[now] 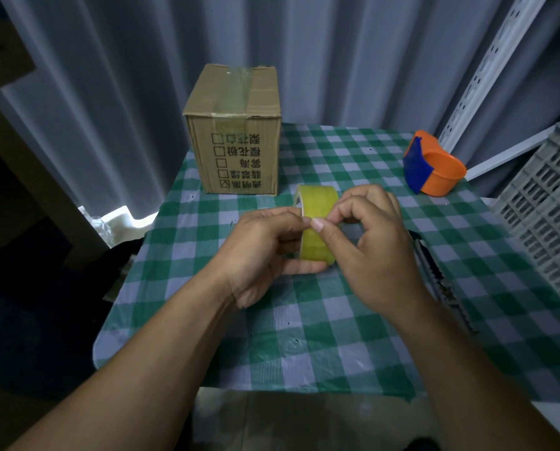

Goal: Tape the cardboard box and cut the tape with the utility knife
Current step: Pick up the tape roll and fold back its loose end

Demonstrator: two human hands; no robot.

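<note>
A yellowish roll of clear tape (pixel 316 203) is held upright above the middle of the table. My left hand (pixel 262 252) grips it from the left and below. My right hand (pixel 373 242) pinches at the roll's outer surface with thumb and forefinger near the top. The brown cardboard box (pixel 236 131) stands at the table's far left, flaps closed, with a strip of clear tape along its top seam and printed characters on its front. A dark utility knife (pixel 435 271) lies on the cloth to the right, partly hidden by my right forearm.
A green-and-white checked cloth (pixel 321 336) covers the small table. An orange and blue tape dispenser (pixel 433 164) sits at the far right. A grey slotted crate (pixel 548 222) stands at the right edge. Grey curtains hang behind; the floor drops off at left.
</note>
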